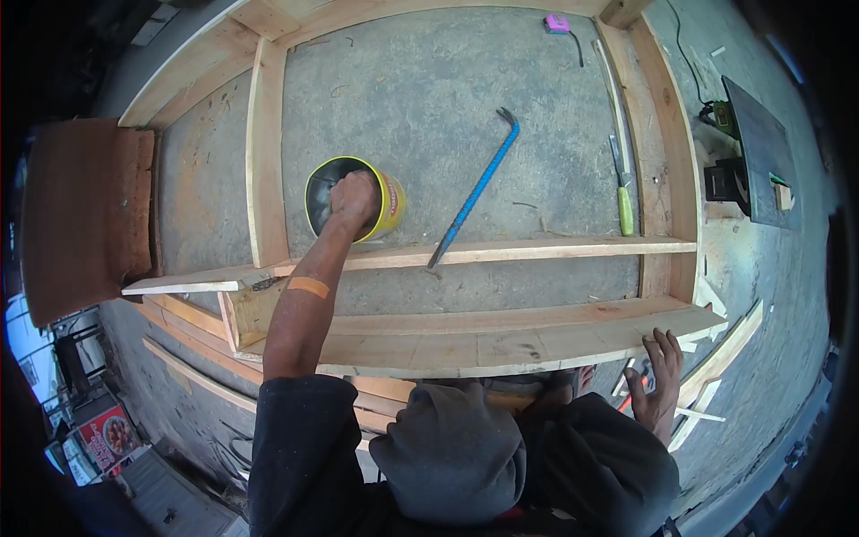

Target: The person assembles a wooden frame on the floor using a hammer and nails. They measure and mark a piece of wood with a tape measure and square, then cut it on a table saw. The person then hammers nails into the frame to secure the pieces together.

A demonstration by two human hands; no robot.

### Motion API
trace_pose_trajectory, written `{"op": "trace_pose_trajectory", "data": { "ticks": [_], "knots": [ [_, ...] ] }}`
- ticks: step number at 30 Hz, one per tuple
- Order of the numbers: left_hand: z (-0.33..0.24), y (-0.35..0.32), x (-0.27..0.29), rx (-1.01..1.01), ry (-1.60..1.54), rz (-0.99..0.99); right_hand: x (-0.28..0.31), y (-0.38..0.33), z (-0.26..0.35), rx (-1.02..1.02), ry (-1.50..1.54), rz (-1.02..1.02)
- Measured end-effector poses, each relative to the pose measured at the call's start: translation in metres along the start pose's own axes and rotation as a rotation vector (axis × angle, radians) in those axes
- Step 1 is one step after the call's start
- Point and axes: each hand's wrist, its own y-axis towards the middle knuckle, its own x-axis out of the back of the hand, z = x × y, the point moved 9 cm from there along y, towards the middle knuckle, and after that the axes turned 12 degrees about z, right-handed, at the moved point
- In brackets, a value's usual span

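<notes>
My left hand reaches down into a round yellow container with a dark inside. Its fingers look curled, and what they hold, if anything, is hidden. A tan adhesive strip crosses my left forearm. At the right, my right hand has its fingers apart, with the fingertips at the near edge of a wide wooden board. It holds nothing. A blue pry bar lies right of the container, its straight end over a thin wooden crosspiece.
A wooden frame surrounds the concrete floor area. Inside lie a chisel with a green handle and a pink tape measure. Wood offcuts lie at right, near a dark-topped power tool. A brown panel stands left.
</notes>
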Motion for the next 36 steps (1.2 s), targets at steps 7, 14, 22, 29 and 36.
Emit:
{"op": "trace_pose_trajectory", "data": {
  "ticks": [7, 14, 22, 29, 36],
  "knots": [
    [-0.040, -0.017, 0.012, -0.158, 0.150, -0.045, -0.118, -0.253, -0.222, -1.095, 0.370, -0.164],
    [-0.067, -0.010, 0.014, -0.143, 0.114, -0.165, -0.266, -0.427, -0.205, -1.442, 0.589, -0.261],
    [0.025, -0.067, 0.060, -0.167, -0.472, -0.386, -0.208, -0.242, -0.255, -1.139, 0.760, -0.078],
    [0.018, -0.182, 0.101, -0.164, -1.318, -0.376, -0.259, -0.179, -0.293, -0.956, 1.162, -0.207],
    [0.073, -0.288, 0.096, -0.122, -1.477, -0.391, -0.233, -0.104, -0.344, -0.914, 1.287, -0.215]
  ]
}}
